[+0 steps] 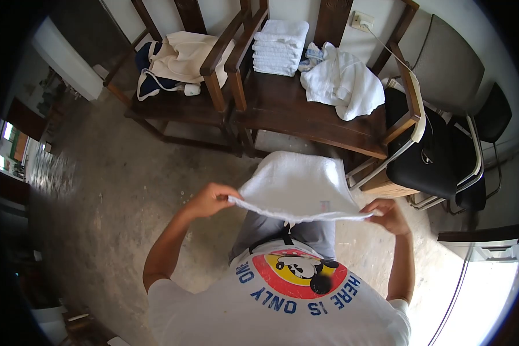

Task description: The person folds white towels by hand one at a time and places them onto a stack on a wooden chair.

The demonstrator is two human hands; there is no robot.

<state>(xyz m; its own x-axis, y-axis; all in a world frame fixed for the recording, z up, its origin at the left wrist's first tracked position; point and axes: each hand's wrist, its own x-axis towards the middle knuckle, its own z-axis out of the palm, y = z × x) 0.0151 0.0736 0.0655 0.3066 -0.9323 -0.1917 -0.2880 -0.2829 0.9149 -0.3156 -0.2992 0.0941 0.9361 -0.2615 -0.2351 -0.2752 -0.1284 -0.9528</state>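
A white towel (305,181) is stretched out in front of my body, held up by two corners of its near edge. My left hand (214,199) pinches the corner on the left. On the other side, my right hand (387,215) grips the right corner between thumb and fingers. The towel's far part spreads forward toward the wooden chair, and a small faint label shows near its right side. A neat stack of folded white towels (279,49) sits on the chair seat ahead, with a loose heap of white cloth (343,78) to its right.
Two dark wooden armchairs stand ahead; the right one has a bare seat front (288,112). Cream and navy clothing (184,55) lies on the left one with a white cord. Black chairs (424,150) and a cardboard box (386,185) stand at right.
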